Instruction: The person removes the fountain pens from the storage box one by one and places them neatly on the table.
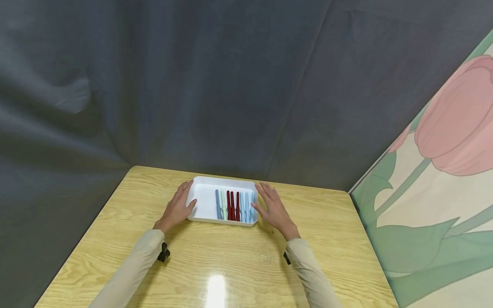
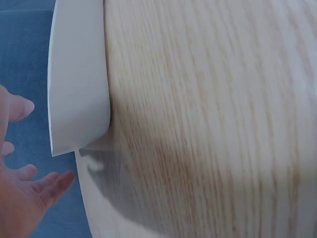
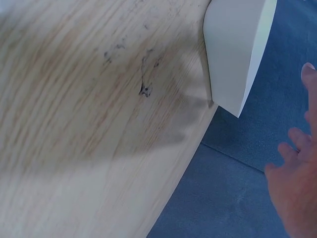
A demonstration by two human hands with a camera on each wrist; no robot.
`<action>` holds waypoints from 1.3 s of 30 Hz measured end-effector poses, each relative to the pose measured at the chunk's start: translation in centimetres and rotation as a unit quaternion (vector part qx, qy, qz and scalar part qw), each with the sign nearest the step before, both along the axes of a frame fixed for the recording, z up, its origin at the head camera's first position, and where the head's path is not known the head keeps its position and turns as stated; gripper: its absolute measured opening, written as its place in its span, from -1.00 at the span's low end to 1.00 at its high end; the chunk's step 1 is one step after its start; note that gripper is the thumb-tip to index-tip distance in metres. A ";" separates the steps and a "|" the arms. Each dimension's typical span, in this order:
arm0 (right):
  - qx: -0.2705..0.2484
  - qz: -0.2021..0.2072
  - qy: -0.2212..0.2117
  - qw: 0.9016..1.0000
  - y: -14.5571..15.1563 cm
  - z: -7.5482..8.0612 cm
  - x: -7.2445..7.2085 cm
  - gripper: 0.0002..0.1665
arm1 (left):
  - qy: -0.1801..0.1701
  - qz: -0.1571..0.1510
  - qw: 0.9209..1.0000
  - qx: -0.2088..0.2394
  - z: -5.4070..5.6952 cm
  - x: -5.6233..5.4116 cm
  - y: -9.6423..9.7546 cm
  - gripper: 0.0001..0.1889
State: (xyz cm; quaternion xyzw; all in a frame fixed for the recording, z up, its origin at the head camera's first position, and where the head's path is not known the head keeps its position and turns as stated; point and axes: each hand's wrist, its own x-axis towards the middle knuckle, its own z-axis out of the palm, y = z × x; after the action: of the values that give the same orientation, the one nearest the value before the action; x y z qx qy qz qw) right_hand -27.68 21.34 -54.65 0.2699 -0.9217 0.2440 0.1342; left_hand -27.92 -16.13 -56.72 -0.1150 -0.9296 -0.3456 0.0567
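Observation:
A shallow white tray (image 1: 205,200) lies near the table's far edge. Slim stick-like pieces stand side by side in its right part: one grey-blue piece (image 1: 218,205), one pale green piece (image 1: 224,206), three dark red pieces (image 1: 233,209) and a few light blue pieces (image 1: 247,207). My left hand (image 1: 179,209) is at the tray's left end, thumb over the rim, fingers loosely extended. At the right end, my right hand (image 1: 274,209) has its fingers spread and its thumb by the rim. Both wrist views show the tray's outer wall (image 2: 79,74) with fingers spread beside it.
The wood-grain table (image 1: 231,256) reaches toward me, with dark marks (image 3: 145,89) on its surface near the tray's right end. A dark grey curtain (image 1: 215,94) hangs behind the far edge. At right stands a tulip-patterned panel (image 1: 443,179).

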 end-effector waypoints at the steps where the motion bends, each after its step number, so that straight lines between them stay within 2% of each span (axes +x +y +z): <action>1: -0.003 0.000 -0.004 1.000 -0.1 0.0 0.0 -0.14 | -0.001 -0.001 1.000 0.009 -0.1 0.0 0.0 -0.19; 5: -0.001 -0.003 -0.017 1.000 -0.3 0.0 0.1 -0.14 | -0.012 -0.002 0.999 0.037 -0.1 -0.1 -0.2 -0.21; 11: -0.008 0.003 -0.025 1.000 -0.5 0.1 0.3 -0.10 | -0.052 0.010 0.997 0.063 0.0 -0.2 -0.2 -0.22; 19: -0.011 -0.005 -0.027 1.000 -0.8 -0.1 0.3 -0.10 | -0.090 0.011 0.988 0.122 -0.1 -0.6 0.1 -0.25; 26: -0.026 -0.004 -0.055 0.998 -1.8 -0.7 0.5 -0.13 | -0.132 0.019 0.981 0.139 0.2 -0.4 -0.5 -0.27; 32: -0.028 -0.002 -0.040 0.999 -2.5 -1.0 0.6 -0.21 | -0.148 -0.005 0.981 0.124 0.0 -0.7 -1.0 -0.27; 36: -0.026 0.000 -0.027 0.999 -3.2 -0.5 0.3 -0.29 | -0.160 -0.019 0.977 0.138 0.1 -1.1 -1.3 -0.26; 39: -0.025 -0.003 -0.035 0.999 -3.7 -0.2 0.2 -0.36 | -0.165 -0.026 0.974 0.155 0.3 -1.3 -1.4 -0.26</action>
State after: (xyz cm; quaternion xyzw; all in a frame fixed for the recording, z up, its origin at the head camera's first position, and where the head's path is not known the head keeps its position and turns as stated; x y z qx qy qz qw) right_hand -27.47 17.67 -54.82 0.2548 -0.9204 0.2756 0.1097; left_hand -29.22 -17.53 -56.38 -0.0701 -0.8578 -0.5012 -0.0897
